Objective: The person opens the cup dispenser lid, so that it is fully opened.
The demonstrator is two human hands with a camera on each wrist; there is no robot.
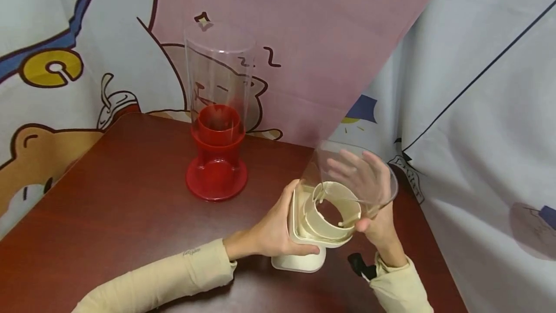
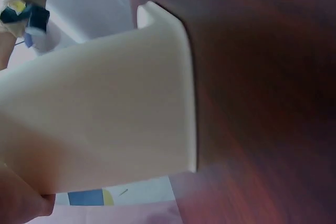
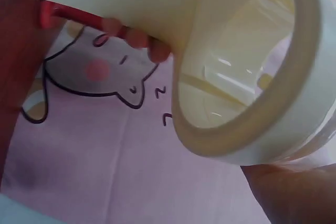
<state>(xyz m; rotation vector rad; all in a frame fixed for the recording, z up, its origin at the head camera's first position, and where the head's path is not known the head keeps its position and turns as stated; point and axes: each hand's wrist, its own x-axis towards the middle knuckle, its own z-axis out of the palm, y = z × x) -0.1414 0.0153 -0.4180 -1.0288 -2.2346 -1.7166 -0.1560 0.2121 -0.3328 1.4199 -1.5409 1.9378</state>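
Observation:
A cream plastic dispenser base (image 1: 298, 260) with a round collar on top stands tilted over the table in the head view. My left hand (image 1: 278, 231) grips its body from the left, thumb in front. On the other side, my right hand (image 1: 382, 219) holds a clear plastic container (image 1: 315, 165) tilted around the collar, with its fingers showing through the wall. The cream body (image 2: 110, 108) fills much of the left wrist view, its foot close to the table. In the right wrist view, the base's hollow round opening (image 3: 236, 145) faces the camera, and left fingertips (image 3: 137, 38) wrap the body.
A red dispenser base (image 1: 216, 180) carrying a tall clear cylinder (image 1: 219, 74) stands upright at the back left of the brown table (image 1: 130, 216). Cartoon-printed cloth (image 1: 312, 52) hangs behind and to the right. A black strap (image 1: 358, 264) is at the right wrist.

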